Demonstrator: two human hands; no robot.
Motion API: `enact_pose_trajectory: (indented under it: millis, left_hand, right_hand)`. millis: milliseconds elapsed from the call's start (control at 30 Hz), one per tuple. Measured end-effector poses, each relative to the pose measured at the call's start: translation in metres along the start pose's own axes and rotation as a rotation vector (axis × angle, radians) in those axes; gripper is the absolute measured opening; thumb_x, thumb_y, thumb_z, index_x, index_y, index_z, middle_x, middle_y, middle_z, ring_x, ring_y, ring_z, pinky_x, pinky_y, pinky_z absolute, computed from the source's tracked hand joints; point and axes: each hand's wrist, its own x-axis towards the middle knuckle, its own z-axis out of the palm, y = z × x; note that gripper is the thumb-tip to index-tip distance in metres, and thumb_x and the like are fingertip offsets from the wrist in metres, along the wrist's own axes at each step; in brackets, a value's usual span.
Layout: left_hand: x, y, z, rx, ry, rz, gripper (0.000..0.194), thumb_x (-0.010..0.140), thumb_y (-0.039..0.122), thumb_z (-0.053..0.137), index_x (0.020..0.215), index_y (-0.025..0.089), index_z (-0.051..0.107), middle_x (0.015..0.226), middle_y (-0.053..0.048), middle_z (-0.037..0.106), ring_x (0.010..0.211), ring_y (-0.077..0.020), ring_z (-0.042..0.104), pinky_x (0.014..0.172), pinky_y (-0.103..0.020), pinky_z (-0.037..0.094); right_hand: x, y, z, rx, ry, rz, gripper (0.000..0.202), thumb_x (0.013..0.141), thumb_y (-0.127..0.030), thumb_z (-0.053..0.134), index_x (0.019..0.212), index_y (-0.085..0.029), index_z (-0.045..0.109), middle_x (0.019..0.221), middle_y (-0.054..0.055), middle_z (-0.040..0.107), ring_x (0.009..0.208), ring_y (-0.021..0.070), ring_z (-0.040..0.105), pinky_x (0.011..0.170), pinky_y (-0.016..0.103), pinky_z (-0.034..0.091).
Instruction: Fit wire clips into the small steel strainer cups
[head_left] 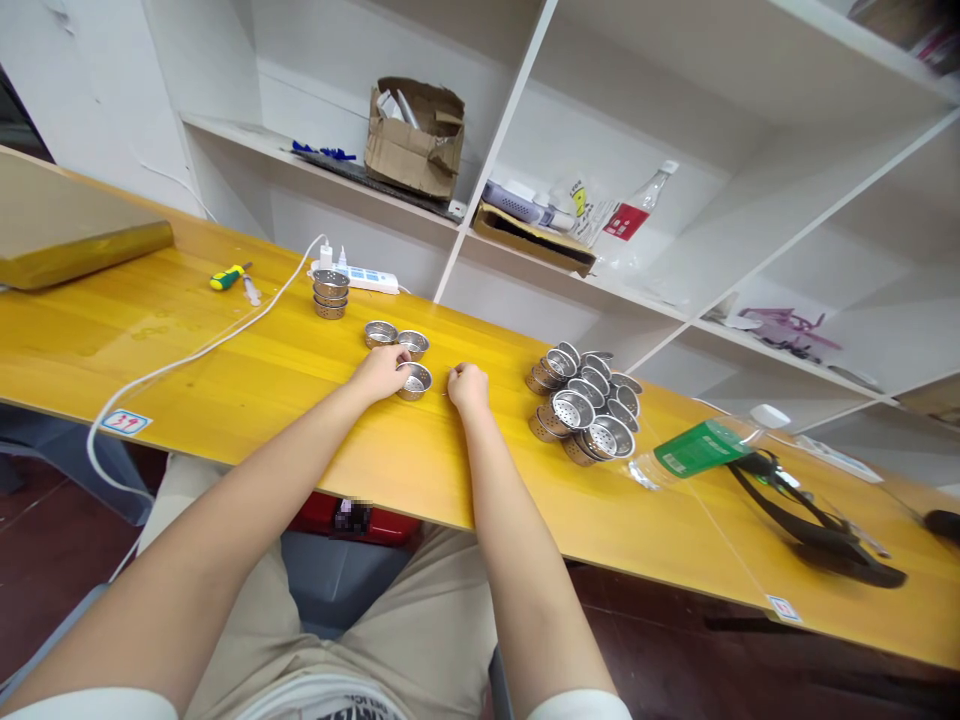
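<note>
Three small perforated metal cups stand grouped at the middle of the table: a left rear cup (pixel 381 332), a right rear cup (pixel 417 345) and a front cup (pixel 415 382). My left hand (pixel 381 373) is closed at the left rim of the front cup, its fingertips between that cup and the rear pair. To their right, my right hand (pixel 469 386) is curled closed low over the table, apart from the cups. Whatever its fingers may hold is hidden. A stack of similar cups (pixel 331 295) rises behind on the left.
Several stacked, tilted metal cups (pixel 589 405) cluster on the right. Beyond them lie a green-labelled bottle (pixel 701 447) and a black strap-like object (pixel 810 520). A white cable (pixel 202 352), screwdriver (pixel 229 277) and power strip (pixel 371 279) are on the left. White shelves (pixel 517 285) border the back.
</note>
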Motion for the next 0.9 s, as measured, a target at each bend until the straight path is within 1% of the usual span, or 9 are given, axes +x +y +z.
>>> enact_pose_trajectory:
  millis: [100, 167, 200, 267, 367, 467, 600, 767, 900]
  left_hand:
    - [0.000, 0.001, -0.001, -0.003, 0.014, -0.025, 0.021, 0.076, 0.022, 0.065, 0.094, 0.023, 0.074, 0.101, -0.009, 0.077, 0.096, -0.0296, 0.069, 0.091, -0.038, 0.053]
    - [0.001, 0.001, -0.004, 0.006, 0.009, -0.042, 0.021, 0.075, 0.021, 0.066, 0.094, 0.023, 0.075, 0.100, -0.009, 0.077, 0.095, -0.0298, 0.069, 0.092, -0.039, 0.053]
    - [0.001, 0.001, -0.007, 0.011, 0.006, -0.046, 0.022, 0.074, 0.020, 0.066, 0.093, 0.024, 0.075, 0.100, -0.009, 0.077, 0.095, -0.0300, 0.069, 0.092, -0.039, 0.053]
    - [0.002, 0.000, -0.012, 0.026, 0.003, -0.048, 0.023, 0.072, 0.018, 0.066, 0.092, 0.024, 0.076, 0.099, -0.009, 0.077, 0.095, -0.0305, 0.069, 0.093, -0.040, 0.053]
    - [0.006, -0.004, -0.020, 0.061, 0.012, -0.054, 0.025, 0.069, 0.017, 0.067, 0.090, 0.025, 0.079, 0.098, -0.009, 0.077, 0.094, -0.0307, 0.068, 0.093, -0.040, 0.053]
    - [0.008, -0.008, -0.026, 0.099, 0.035, -0.063, 0.025, 0.068, 0.016, 0.068, 0.087, 0.026, 0.080, 0.096, -0.009, 0.077, 0.094, -0.0307, 0.067, 0.092, -0.039, 0.053]
    - [0.010, -0.012, -0.029, 0.139, 0.073, -0.065, 0.025, 0.067, 0.014, 0.068, 0.085, 0.026, 0.080, 0.094, -0.009, 0.075, 0.097, -0.0318, 0.066, 0.094, -0.040, 0.052]
    - [0.010, -0.014, -0.031, 0.249, 0.089, -0.025, 0.032, 0.070, 0.011, 0.064, 0.095, 0.024, 0.079, 0.103, -0.012, 0.074, 0.101, -0.0340, 0.064, 0.093, -0.044, 0.051]
    - [0.009, -0.011, -0.037, 0.258, 0.095, -0.007, 0.031, 0.072, 0.007, 0.061, 0.094, 0.023, 0.078, 0.108, -0.013, 0.073, 0.104, -0.0347, 0.062, 0.095, -0.046, 0.050]
  right_hand:
    - [-0.002, 0.002, -0.003, -0.023, 0.015, 0.014, 0.022, 0.093, -0.019, 0.057, 0.099, -0.015, 0.078, 0.097, 0.021, 0.075, 0.095, 0.0318, 0.071, 0.090, 0.043, 0.053]
    - [-0.006, -0.001, -0.004, -0.045, 0.065, 0.000, 0.028, 0.095, -0.021, 0.056, 0.114, -0.013, 0.075, 0.112, 0.023, 0.072, 0.103, 0.0330, 0.069, 0.093, 0.045, 0.052]
    - [-0.008, -0.004, -0.004, -0.050, 0.095, -0.046, 0.033, 0.096, -0.023, 0.054, 0.123, -0.013, 0.072, 0.121, 0.024, 0.069, 0.109, 0.0335, 0.067, 0.096, 0.046, 0.051]
    - [-0.013, -0.012, -0.003, -0.049, 0.117, -0.228, 0.042, 0.099, -0.024, 0.050, 0.138, -0.017, 0.063, 0.141, 0.021, 0.060, 0.126, 0.0335, 0.058, 0.104, 0.047, 0.047]
    - [-0.018, -0.026, 0.003, -0.068, 0.021, -0.500, 0.049, 0.100, -0.020, 0.046, 0.147, -0.025, 0.055, 0.156, 0.011, 0.051, 0.143, 0.0313, 0.041, 0.112, 0.050, 0.039]
    - [-0.019, -0.035, 0.010, -0.107, -0.032, -0.547, 0.042, 0.101, -0.019, 0.046, 0.139, -0.028, 0.061, 0.147, 0.009, 0.060, 0.138, 0.0305, 0.043, 0.110, 0.050, 0.038]
    - [-0.018, -0.035, 0.012, -0.118, 0.025, -0.520, 0.026, 0.102, -0.024, 0.049, 0.114, -0.024, 0.072, 0.125, 0.011, 0.070, 0.122, 0.0313, 0.048, 0.104, 0.048, 0.039]
    - [-0.020, -0.035, 0.004, -0.068, 0.058, -0.549, 0.019, 0.103, -0.026, 0.049, 0.101, -0.020, 0.067, 0.116, 0.014, 0.072, 0.121, 0.0295, 0.051, 0.105, 0.046, 0.036]
    - [-0.024, -0.041, -0.005, 0.059, 0.099, -0.513, 0.018, 0.105, -0.027, 0.044, 0.103, -0.020, 0.060, 0.104, 0.011, 0.072, 0.102, 0.0242, 0.062, 0.102, 0.042, 0.037]
